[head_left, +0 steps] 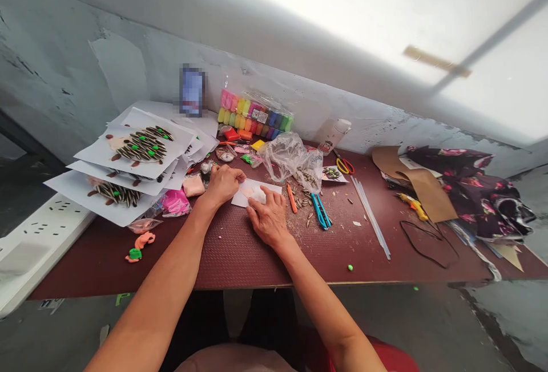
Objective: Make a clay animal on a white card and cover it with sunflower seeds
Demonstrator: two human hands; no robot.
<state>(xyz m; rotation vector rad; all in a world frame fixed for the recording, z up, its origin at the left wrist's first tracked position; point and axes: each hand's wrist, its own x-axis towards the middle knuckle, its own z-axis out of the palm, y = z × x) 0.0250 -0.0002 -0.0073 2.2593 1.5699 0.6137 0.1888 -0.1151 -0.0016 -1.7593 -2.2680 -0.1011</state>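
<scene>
A small white card lies on the dark red table between my two hands, with a thin, flat peach-coloured patch on it that looks like modelling clay. My left hand is at the card's upper left corner, fingers curled together; whatever is between them is hidden. Across the card's lower right part rests my right hand, palm down with its fingers stretched out and somewhat apart. Just right of it are an orange stick-like tool, a blue utility knife and scattered sunflower seeds.
Left stands a stack of sheets bearing seed hedgehogs, beside a white power strip. Behind are a pack of coloured clay, a clear plastic bag, a white bottle and scissors. Glue sticks and a yellow glue gun lie right.
</scene>
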